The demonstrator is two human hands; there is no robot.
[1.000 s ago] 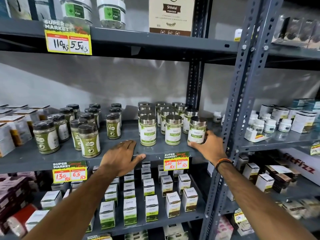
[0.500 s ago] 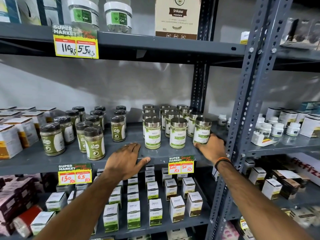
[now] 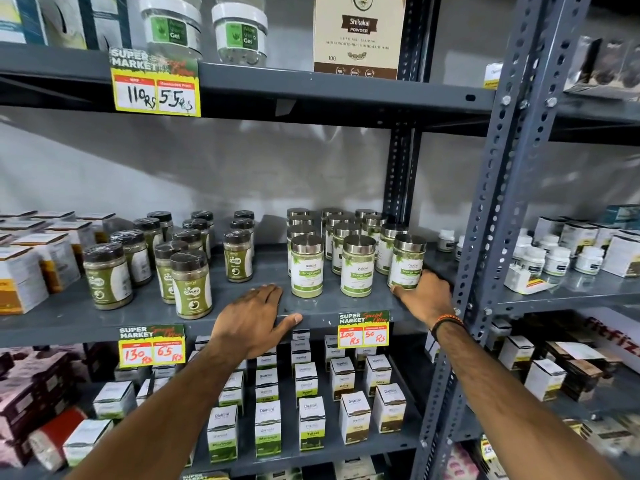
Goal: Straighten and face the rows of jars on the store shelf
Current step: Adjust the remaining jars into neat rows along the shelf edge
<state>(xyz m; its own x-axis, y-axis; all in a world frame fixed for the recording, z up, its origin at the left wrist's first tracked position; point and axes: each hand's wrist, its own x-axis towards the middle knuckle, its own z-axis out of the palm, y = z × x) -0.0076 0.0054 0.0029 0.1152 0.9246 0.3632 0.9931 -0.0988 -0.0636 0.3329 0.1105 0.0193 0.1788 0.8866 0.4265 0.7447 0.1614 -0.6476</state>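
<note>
Silver-lidded moringa jars (image 3: 307,268) stand in three rows at the right of the grey middle shelf (image 3: 249,308), labels facing front. Dark-lidded green jars (image 3: 191,285) stand in looser, uneven rows to the left; one (image 3: 238,258) stands apart. My left hand (image 3: 254,318) lies flat and open on the shelf's front edge, thumb over the lip, holding nothing. My right hand (image 3: 427,296) is at the base of the front right moringa jar (image 3: 406,263), thumb at its front foot and fingers wrapped behind its right side.
A perforated grey upright (image 3: 498,209) stands right beside my right hand. White and orange boxes (image 3: 24,271) fill the shelf's left end. Small boxes (image 3: 306,424) sit on the shelf below, gel tubs (image 3: 171,27) above. Price tags (image 3: 363,329) hang on the front lip.
My right hand has slid down from the side of the front right jar to its base. My left hand has stayed flat on the shelf edge. The view has shifted slightly.
</note>
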